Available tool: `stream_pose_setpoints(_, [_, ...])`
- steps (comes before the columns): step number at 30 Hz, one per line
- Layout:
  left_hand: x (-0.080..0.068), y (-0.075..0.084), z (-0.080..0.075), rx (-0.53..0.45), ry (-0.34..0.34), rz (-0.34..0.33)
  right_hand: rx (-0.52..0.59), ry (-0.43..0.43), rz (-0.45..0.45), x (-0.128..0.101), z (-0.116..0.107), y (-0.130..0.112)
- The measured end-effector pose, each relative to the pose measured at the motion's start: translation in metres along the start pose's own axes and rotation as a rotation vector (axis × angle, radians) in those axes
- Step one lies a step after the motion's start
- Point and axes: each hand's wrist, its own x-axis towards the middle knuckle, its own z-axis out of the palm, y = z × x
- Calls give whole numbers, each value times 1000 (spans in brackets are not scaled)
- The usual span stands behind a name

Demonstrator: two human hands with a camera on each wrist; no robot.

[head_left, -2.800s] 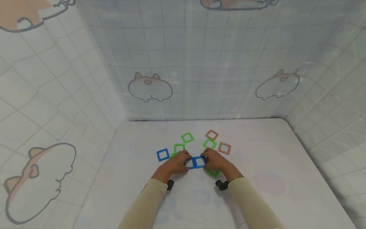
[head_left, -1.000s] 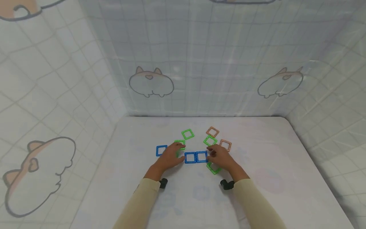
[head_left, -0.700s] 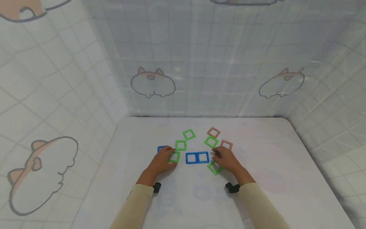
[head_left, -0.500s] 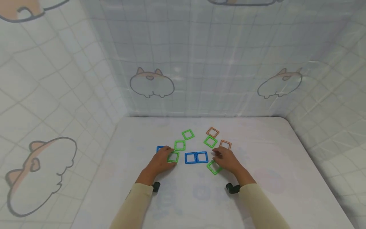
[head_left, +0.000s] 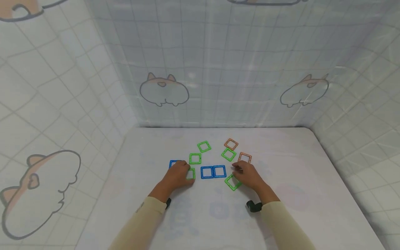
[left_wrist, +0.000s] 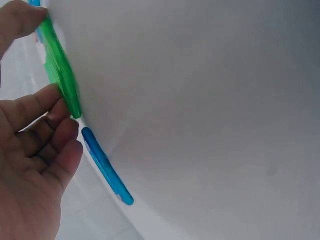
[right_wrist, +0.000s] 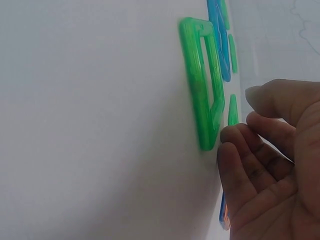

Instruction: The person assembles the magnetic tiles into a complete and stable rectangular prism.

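Seen from above: white tabletop (head_left: 281, 215) strewn with square plastic frames, walled by cartoon-print sheeting (head_left: 218, 69). At centre, two joined blue squares (head_left: 213, 172), flat, untouched. Left hand (head_left: 177, 175) down on a green square (head_left: 191, 173), fingers curled at its edge, a lone blue square (head_left: 173, 163) just beyond on the left. Right hand (head_left: 248, 175) beside another green square (head_left: 232, 182), fingertips loosely bent, touching its right corner. Farther off, more green and orange squares (head_left: 244, 158).
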Motion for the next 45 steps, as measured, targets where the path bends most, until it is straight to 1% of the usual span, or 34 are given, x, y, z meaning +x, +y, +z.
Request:
stream_pose_setpoints(2, [-2,2,-2,7,-24,-9,3,-2,4,0,0,0])
stream_pose_setpoints(4, [-4,4,-2,2,-50,-33,2,-6,11,-1,0,-1])
stream_pose_setpoints(6, [-6,5,-2,-13,-60,-43,-1,-5,11,-1,1,-1])
stream_pose_setpoints(8, [-7,6,-3,-23,-47,-37,-4,3,13,-1,1,-1])
stream_pose_setpoints(12, [-7,5,-2,-34,3,-10,-11,23,10,-3,1,-1])
stream_pose_setpoints(15, [-7,5,-1,-65,32,-12,-17,25,10,-4,0,-1])
stream_pose_setpoints(19, [-11,7,-2,-175,55,-16,-31,25,8,-5,0,-4])
stream_pose_setpoints(22, [-12,10,-3,-262,68,2,-41,29,10,-6,0,-6])
stream_pose_setpoints(26, [-12,12,-2,-307,93,42,-41,28,7,-6,1,-6])
stream_pose_setpoints(31, [-12,15,-1,-360,128,57,-33,31,0,-5,2,-5])
stream_pose_setpoints(36, [-9,19,1,-388,154,53,-25,31,1,-7,2,-6])
stream_pose_setpoints(45, [-6,27,-1,-380,160,43,-15,43,2,-7,5,-6])
